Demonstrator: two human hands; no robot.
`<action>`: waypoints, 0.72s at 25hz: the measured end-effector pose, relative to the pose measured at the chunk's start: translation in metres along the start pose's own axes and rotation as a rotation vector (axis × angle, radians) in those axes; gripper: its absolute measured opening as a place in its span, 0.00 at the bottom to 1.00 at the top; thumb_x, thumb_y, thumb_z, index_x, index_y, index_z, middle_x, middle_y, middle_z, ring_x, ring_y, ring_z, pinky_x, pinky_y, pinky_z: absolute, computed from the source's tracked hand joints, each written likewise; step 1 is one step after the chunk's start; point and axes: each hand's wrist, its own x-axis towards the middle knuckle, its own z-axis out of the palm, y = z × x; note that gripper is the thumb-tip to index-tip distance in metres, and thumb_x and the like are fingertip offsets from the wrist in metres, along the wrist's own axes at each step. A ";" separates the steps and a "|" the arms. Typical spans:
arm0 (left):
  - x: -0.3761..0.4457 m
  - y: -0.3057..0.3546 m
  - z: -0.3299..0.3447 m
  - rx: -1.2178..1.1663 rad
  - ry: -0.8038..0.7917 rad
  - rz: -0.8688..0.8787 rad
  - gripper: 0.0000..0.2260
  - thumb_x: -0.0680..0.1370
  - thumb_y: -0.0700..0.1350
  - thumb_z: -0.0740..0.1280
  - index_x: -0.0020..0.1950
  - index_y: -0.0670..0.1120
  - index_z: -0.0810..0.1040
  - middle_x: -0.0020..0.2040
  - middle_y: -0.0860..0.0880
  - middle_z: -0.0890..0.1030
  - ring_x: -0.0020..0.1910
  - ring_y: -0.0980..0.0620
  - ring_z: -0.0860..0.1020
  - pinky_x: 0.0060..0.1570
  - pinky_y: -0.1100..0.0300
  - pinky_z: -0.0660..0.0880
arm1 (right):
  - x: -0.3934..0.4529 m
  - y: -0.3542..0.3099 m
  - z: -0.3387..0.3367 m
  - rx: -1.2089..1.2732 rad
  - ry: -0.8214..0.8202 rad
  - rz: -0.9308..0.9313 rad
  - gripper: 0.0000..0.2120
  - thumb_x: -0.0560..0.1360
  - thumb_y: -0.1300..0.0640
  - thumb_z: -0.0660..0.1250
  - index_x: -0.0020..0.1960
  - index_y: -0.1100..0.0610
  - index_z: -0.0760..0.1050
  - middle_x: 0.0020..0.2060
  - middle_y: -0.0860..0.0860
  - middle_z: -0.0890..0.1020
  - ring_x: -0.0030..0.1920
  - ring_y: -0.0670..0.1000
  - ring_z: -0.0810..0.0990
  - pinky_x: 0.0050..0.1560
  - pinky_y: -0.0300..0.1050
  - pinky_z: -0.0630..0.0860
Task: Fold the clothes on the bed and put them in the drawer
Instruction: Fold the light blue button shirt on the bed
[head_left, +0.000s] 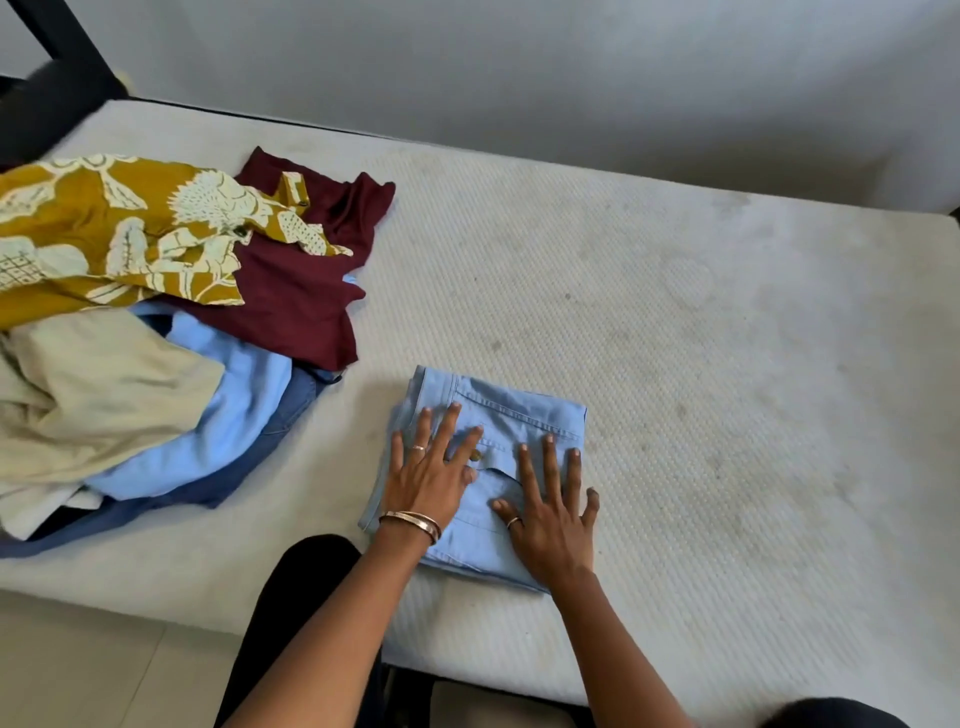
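Hands (431, 478) (550, 519) flat, covering folded blue shirt (519, 415) front.

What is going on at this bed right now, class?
A person presses both flat palms, left hand and right hand, on a folded light blue garment lying on the mattress. To its left, a loose pile of clothes is not yet folded. No drawer is in view.

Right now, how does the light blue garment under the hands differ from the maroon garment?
The light blue garment is folded into a neat rectangle; the maroon garment lies loose and crumpled. Both hands, left hand and right hand, press flat on the blue one; the maroon one is untouched, partly under a mustard printed shirt. Both lie on the mattress.
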 end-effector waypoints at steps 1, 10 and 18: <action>-0.004 -0.001 0.008 -0.028 -0.109 -0.043 0.30 0.76 0.58 0.65 0.76 0.61 0.59 0.79 0.51 0.52 0.77 0.40 0.54 0.66 0.33 0.61 | 0.001 0.001 0.001 -0.001 -0.013 -0.003 0.37 0.76 0.28 0.41 0.77 0.40 0.30 0.74 0.43 0.25 0.74 0.53 0.23 0.73 0.67 0.40; -0.001 -0.013 0.020 -0.210 -0.204 -0.273 0.37 0.76 0.69 0.52 0.78 0.59 0.39 0.79 0.52 0.38 0.77 0.42 0.43 0.64 0.29 0.58 | 0.020 0.001 -0.013 0.039 -0.250 0.019 0.42 0.72 0.24 0.45 0.75 0.39 0.25 0.72 0.42 0.22 0.72 0.54 0.21 0.71 0.75 0.37; 0.011 -0.034 -0.032 -0.877 -0.431 -0.899 0.42 0.64 0.61 0.78 0.68 0.39 0.68 0.60 0.39 0.75 0.56 0.38 0.77 0.55 0.49 0.74 | -0.034 -0.051 0.027 -0.131 -0.035 -0.263 0.64 0.57 0.16 0.55 0.79 0.59 0.54 0.77 0.62 0.59 0.76 0.63 0.59 0.71 0.67 0.57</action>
